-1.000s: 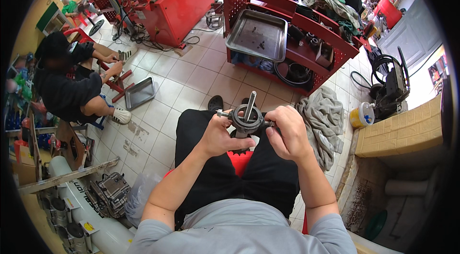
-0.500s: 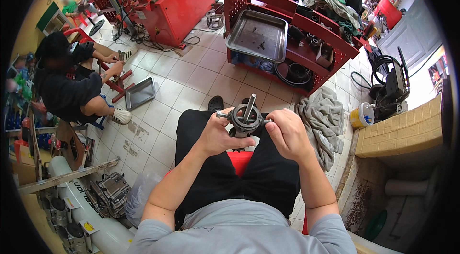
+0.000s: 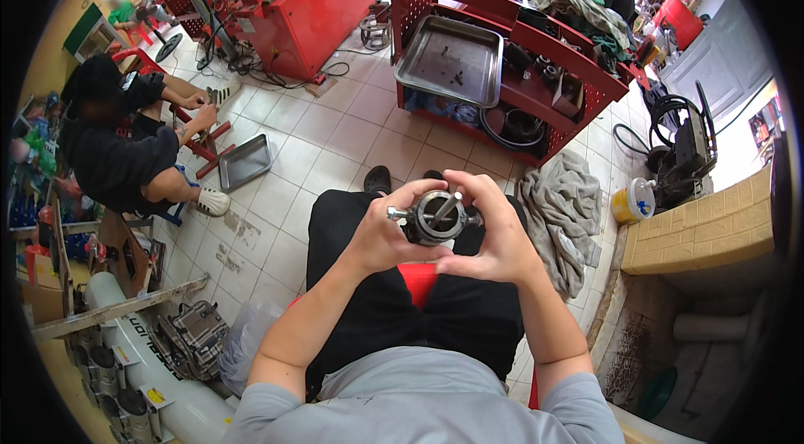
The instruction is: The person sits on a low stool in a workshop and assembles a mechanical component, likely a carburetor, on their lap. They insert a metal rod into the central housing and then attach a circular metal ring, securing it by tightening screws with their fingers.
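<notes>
Between my hands, above my lap, is a round dark metal part (image 3: pixel 431 233) with an open ring at the top, a rod inside it and a bolt (image 3: pixel 397 214) sticking out on the left. My left hand (image 3: pixel 381 233) is closed round its left side, thumb along the near side. My right hand (image 3: pixel 496 234) curves round its right side, fingers at the far edge and thumb near the left thumb's tip. The rod leans up to the right. The lower end of the part is hidden by my hands.
A red tool cart (image 3: pixel 536 46) stands ahead with spanners on top and a metal tray (image 3: pixel 450 63) at its side. A grey cloth (image 3: pixel 563 222) lies on the floor at right, by a yellow-white bucket (image 3: pixel 632 202). At left sits a person (image 3: pixel 117 134) near another tray (image 3: pixel 245 162).
My right hand has moved from the right-hand end of the metal part to wrap round its body. The part has turned, and its rod looks shorter and leans more to the right.
</notes>
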A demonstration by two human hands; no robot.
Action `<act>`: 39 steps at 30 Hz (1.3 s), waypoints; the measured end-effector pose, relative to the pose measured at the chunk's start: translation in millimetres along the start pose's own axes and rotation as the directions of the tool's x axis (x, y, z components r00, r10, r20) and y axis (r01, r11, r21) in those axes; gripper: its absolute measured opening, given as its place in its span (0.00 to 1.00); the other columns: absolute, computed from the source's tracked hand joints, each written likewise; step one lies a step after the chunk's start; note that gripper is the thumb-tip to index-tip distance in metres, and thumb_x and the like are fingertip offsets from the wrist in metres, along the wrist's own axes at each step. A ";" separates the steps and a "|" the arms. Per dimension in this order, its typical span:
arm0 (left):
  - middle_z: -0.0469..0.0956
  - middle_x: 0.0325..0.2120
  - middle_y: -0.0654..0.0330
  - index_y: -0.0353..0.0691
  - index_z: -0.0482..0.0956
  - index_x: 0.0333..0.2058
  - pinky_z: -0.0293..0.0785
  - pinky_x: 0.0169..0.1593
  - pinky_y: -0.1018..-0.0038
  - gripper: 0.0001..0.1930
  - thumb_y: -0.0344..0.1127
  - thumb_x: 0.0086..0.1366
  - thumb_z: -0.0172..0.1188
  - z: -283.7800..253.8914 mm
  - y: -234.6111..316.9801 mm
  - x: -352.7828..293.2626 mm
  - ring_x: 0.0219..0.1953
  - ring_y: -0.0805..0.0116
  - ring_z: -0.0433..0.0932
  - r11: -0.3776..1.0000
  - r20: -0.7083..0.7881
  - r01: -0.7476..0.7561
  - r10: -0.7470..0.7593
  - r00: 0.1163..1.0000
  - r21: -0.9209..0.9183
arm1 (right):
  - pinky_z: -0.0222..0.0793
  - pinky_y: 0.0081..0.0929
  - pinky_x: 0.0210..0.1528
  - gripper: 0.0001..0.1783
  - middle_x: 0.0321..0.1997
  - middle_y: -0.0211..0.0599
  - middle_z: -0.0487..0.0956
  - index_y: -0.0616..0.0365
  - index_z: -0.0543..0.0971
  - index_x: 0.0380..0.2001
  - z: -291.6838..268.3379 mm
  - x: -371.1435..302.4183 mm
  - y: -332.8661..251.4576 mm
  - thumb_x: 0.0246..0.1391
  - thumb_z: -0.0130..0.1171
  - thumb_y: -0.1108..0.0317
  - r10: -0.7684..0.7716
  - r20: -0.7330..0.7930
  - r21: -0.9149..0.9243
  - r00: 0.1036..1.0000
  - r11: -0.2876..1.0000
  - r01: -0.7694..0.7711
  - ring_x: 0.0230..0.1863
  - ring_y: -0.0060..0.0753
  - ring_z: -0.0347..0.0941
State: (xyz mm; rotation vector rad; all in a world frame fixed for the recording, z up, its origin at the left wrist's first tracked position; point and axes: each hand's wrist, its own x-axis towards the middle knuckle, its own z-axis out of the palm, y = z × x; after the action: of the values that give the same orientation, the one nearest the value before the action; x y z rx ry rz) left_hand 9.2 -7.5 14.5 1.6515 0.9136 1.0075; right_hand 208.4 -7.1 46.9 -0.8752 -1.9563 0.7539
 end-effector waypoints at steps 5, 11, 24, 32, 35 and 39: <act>0.80 0.42 0.55 0.37 0.58 0.58 0.72 0.54 0.70 0.49 0.36 0.40 0.80 7.5 -26.6 -4.6 0.49 0.63 0.79 0.991 0.016 -0.132 0.132 0.991 -0.028 | 0.67 0.36 0.52 0.33 0.47 0.41 0.78 0.59 0.77 0.45 3.6 -4.5 7.5 0.31 0.74 0.64 -0.114 0.063 -0.123 0.991 0.985 0.122 0.49 0.42 0.74; 0.79 0.37 0.59 0.36 0.73 0.45 0.71 0.52 0.71 0.37 0.57 0.46 0.75 -23.4 3.2 4.5 0.44 0.65 0.78 0.958 0.008 -0.217 0.219 0.976 0.190 | 0.69 0.35 0.49 0.33 0.41 0.40 0.80 0.61 0.77 0.46 -2.1 -5.1 5.4 0.30 0.73 0.68 -0.088 -0.012 -0.049 0.996 0.995 0.087 0.42 0.42 0.77; 0.69 0.21 0.52 0.35 0.69 0.27 0.67 0.31 0.64 0.21 0.47 0.73 0.42 -19.5 9.1 -7.1 0.25 0.50 0.69 0.908 0.055 -0.243 0.239 0.969 0.340 | 0.72 0.32 0.42 0.33 0.38 0.40 0.81 0.61 0.77 0.45 1.3 -2.9 9.0 0.29 0.74 0.68 -0.146 -0.033 -0.064 0.989 0.988 0.144 0.37 0.41 0.78; 0.72 0.23 0.53 0.33 0.71 0.30 0.67 0.30 0.66 0.28 0.55 0.73 0.37 -13.5 6.0 -4.6 0.25 0.55 0.72 0.896 -0.004 -0.242 0.262 0.965 0.372 | 0.74 0.24 0.40 0.31 0.35 0.36 0.82 0.62 0.77 0.43 0.9 -4.5 7.0 0.31 0.76 0.68 0.014 -0.019 0.109 1.000 0.994 -0.012 0.36 0.29 0.80; 0.74 0.28 0.53 0.32 0.74 0.38 0.69 0.36 0.69 0.37 0.67 0.68 0.34 -12.0 0.9 -4.1 0.31 0.60 0.75 0.972 -0.050 -0.116 0.129 0.990 0.206 | 0.73 0.20 0.40 0.30 0.34 0.35 0.82 0.64 0.77 0.43 -1.5 -3.6 9.8 0.33 0.76 0.69 0.129 -0.010 0.192 0.992 0.973 -0.125 0.36 0.22 0.79; 0.75 0.38 0.54 0.32 0.72 0.51 0.69 0.47 0.74 0.51 0.80 0.59 0.29 8.6 -37.9 -5.6 0.43 0.67 0.74 0.986 0.038 0.053 -0.048 0.998 -0.157 | 0.71 0.19 0.46 0.28 0.38 0.32 0.81 0.65 0.77 0.44 -1.4 -3.7 8.1 0.38 0.76 0.69 0.333 -0.010 0.478 0.943 0.830 -0.288 0.37 0.20 0.77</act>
State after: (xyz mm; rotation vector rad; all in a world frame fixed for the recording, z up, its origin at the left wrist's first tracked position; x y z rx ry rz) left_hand 10.8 -5.7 -24.6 1.5018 0.8271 0.9884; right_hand 213.5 -5.1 39.7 -0.9112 -1.4597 1.2936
